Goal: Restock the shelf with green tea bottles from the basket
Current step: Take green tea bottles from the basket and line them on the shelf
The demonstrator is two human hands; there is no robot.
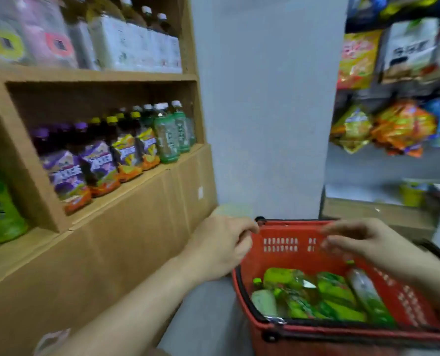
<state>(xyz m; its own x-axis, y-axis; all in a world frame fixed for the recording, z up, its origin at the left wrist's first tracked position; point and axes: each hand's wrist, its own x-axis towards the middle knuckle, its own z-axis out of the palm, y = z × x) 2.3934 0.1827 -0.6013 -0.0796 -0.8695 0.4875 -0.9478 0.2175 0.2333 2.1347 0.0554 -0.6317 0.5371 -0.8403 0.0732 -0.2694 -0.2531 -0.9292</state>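
Observation:
A red plastic basket (285,246) stands on the floor at the lower right and holds several green tea bottles (334,291) lying on their sides. My left hand (219,249) hovers by the basket's left rim with its fingers loosely curled, holding nothing. My right hand (357,240) hangs above the basket's far side, fingers relaxed and blurred by motion, holding nothing. On the wooden shelf (141,173) at the left, green tea bottles (167,134) stand upright at the right end of a row.
Purple-label bottles (67,173) and yellow-cap bottles (129,152) fill the rest of that row. Pale bottles (136,42) stand on the shelf above. A grey pillar (265,98) rises behind the basket. Snack bags (399,127) hang at the right.

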